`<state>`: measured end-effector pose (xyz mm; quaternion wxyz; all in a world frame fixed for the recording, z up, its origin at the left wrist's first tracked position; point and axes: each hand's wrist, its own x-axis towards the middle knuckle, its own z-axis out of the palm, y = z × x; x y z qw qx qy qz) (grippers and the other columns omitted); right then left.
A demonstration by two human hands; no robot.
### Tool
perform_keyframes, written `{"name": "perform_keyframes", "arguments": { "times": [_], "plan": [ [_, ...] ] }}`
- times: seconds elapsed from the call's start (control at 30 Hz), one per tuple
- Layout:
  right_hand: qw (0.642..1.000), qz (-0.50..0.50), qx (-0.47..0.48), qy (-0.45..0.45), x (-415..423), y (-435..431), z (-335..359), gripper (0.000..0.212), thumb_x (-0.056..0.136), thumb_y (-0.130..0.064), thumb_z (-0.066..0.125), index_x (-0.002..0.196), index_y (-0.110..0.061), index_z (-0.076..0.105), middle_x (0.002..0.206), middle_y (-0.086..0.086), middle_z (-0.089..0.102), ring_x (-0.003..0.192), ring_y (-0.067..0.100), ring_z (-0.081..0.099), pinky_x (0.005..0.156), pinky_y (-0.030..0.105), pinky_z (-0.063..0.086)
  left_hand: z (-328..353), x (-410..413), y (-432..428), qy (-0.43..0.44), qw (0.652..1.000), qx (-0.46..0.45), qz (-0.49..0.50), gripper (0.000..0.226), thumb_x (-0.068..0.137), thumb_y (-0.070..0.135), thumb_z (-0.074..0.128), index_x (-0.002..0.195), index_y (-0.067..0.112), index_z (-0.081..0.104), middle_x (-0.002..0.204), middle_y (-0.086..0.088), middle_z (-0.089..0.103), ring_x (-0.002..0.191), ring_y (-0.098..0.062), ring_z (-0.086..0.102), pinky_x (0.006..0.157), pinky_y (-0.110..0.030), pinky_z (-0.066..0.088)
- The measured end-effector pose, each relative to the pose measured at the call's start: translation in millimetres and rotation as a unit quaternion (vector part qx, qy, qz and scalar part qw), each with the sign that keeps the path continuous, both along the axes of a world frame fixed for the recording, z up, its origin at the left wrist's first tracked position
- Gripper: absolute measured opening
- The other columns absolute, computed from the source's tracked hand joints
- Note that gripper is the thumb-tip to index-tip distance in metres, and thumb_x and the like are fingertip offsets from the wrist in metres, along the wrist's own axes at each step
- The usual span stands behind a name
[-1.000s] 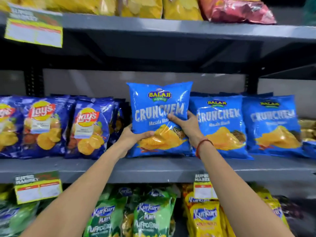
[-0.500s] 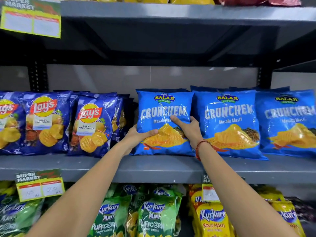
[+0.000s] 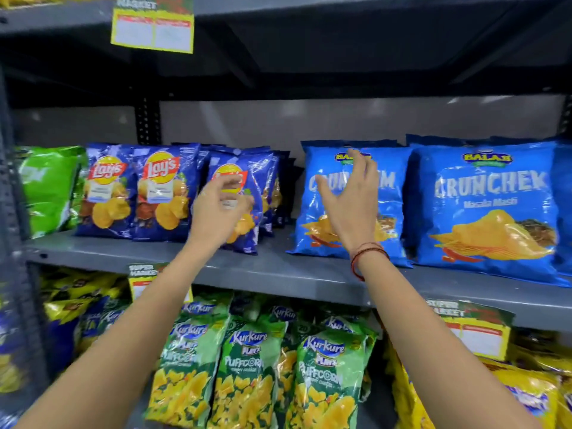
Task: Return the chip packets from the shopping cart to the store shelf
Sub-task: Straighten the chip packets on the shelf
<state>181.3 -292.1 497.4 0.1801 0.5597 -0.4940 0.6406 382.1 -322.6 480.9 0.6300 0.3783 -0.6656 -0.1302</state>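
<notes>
A light blue Crunchem packet (image 3: 390, 209) stands upright on the grey middle shelf (image 3: 278, 270), beside another Crunchem packet (image 3: 486, 209) on its right. My right hand (image 3: 349, 199) hovers in front of the first packet with fingers spread, holding nothing. My left hand (image 3: 219, 209) is open in front of a dark blue Lay's packet (image 3: 244, 181), apart from it as far as I can tell. The shopping cart is out of view.
More Lay's packets (image 3: 136, 190) and a green packet (image 3: 49, 187) fill the shelf's left part. A gap lies between the Lay's and Crunchem rows. Green Kurkure Puffcorn bags (image 3: 247, 366) and yellow bags sit on the shelf below. Price tags (image 3: 153, 24) hang from the shelf edges.
Both hands have let go of the Crunchem packet, which now stands on the shelf. The hands have pulled back and opened, and my view has shifted left.
</notes>
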Motion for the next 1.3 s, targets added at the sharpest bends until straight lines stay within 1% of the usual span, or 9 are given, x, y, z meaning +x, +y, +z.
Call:
{"name": "perform_keyframes", "arguments": {
  "times": [0.1, 0.2, 0.27, 0.43, 0.6, 0.73, 0.83, 0.93, 1.3],
  "plan": [
    [0.987, 0.141, 0.074, 0.007, 41, -5, -5, 0.068, 0.081, -0.033, 0.07, 0.137, -0.008, 0.04, 0.134, 0.012, 0.045, 0.122, 0.024, 0.047, 0.099, 0.022, 0.032, -4, 51, -1, -0.026, 0.998, 0.026, 0.046, 0.045, 0.081, 0.022, 0.068, 0.122, 0.012, 0.051, 0.124, -0.006, 0.056, 0.104, -0.022, 0.057, 0.085, -0.031, 0.044],
    [0.953, 0.226, 0.203, -0.005, 70, -20, -18, 0.092, 0.071, -0.043, 0.077, 0.143, -0.009, 0.03, 0.14, 0.013, 0.042, 0.126, 0.027, 0.047, 0.106, 0.042, 0.041, -15, 82, 1, -0.095, 0.989, 0.093, 0.066, 0.052, 0.082, 0.027, 0.067, 0.127, 0.012, 0.047, 0.122, -0.007, 0.055, 0.104, -0.023, 0.056, 0.085, -0.031, 0.042],
    [0.926, 0.259, 0.271, -0.034, 86, -28, -30, 0.109, 0.061, -0.052, 0.08, 0.145, -0.009, 0.025, 0.144, 0.013, 0.042, 0.131, 0.029, 0.044, 0.108, 0.046, 0.04, -28, 94, 6, -0.137, 0.982, 0.111, 0.073, 0.05, 0.083, 0.029, 0.065, 0.127, 0.012, 0.048, 0.118, -0.009, 0.058, 0.103, -0.024, 0.057, 0.086, -0.034, 0.045],
    [0.876, 0.282, 0.373, -0.123, 97, -44, -47, 0.114, 0.066, -0.045, 0.082, 0.148, -0.005, 0.014, 0.151, 0.011, 0.036, 0.137, 0.029, 0.038, 0.11, 0.037, 0.036, -57, 99, 17, -0.312, 0.934, 0.117, 0.131, 0.053, 0.088, 0.051, 0.047, 0.124, 0.013, 0.053, 0.12, -0.011, 0.061, 0.109, -0.027, 0.057, 0.092, -0.041, 0.046],
    [0.872, 0.29, 0.364, -0.15, 108, -54, -48, 0.11, 0.053, -0.045, 0.088, 0.143, -0.01, 0.034, 0.144, 0.01, 0.048, 0.132, 0.029, 0.045, 0.109, 0.044, 0.04, -77, 91, 22, -0.331, 0.925, 0.032, 0.181, 0.058, 0.089, 0.051, 0.027, 0.112, 0.012, 0.064, 0.106, -0.01, 0.071, 0.097, -0.028, 0.064, 0.084, -0.039, 0.049],
    [0.88, 0.281, 0.356, -0.145, 109, -60, -49, 0.082, 0.057, -0.033, 0.089, 0.127, -0.011, 0.052, 0.128, 0.008, 0.06, 0.12, 0.026, 0.054, 0.102, 0.036, 0.045, -85, 88, 20, -0.323, 0.925, -0.001, 0.201, 0.059, 0.09, 0.049, 0.021, 0.102, 0.012, 0.066, 0.092, -0.006, 0.073, 0.085, -0.028, 0.064, 0.082, -0.039, 0.043],
    [0.886, 0.28, 0.343, -0.138, 108, -63, -47, 0.075, 0.062, -0.024, 0.088, 0.126, -0.009, 0.051, 0.121, 0.004, 0.059, 0.115, 0.02, 0.053, 0.093, 0.027, 0.041, -86, 88, 21, -0.316, 0.926, -0.001, 0.209, 0.058, 0.09, 0.047, 0.022, 0.102, 0.012, 0.066, 0.095, -0.006, 0.073, 0.089, -0.026, 0.064, 0.086, -0.039, 0.041],
    [0.896, 0.276, 0.331, -0.111, 108, -64, -43, 0.075, 0.065, -0.021, 0.086, 0.129, -0.009, 0.048, 0.128, 0.01, 0.059, 0.12, 0.026, 0.054, 0.097, 0.029, 0.041, -87, 89, 20, -0.313, 0.926, -0.002, 0.209, 0.059, 0.09, 0.048, 0.022, 0.103, 0.012, 0.066, 0.101, -0.006, 0.073, 0.095, -0.025, 0.064, 0.091, -0.04, 0.042],
    [0.888, 0.258, 0.37, -0.094, 107, -60, -48, 0.084, 0.065, -0.04, 0.083, 0.132, -0.007, 0.044, 0.135, 0.01, 0.055, 0.126, 0.027, 0.051, 0.103, 0.034, 0.041, -88, 91, 19, -0.308, 0.928, -0.02, 0.208, 0.059, 0.089, 0.047, 0.023, 0.103, 0.01, 0.067, 0.102, -0.007, 0.073, 0.097, -0.025, 0.064, 0.091, -0.04, 0.041]
  ]
}}
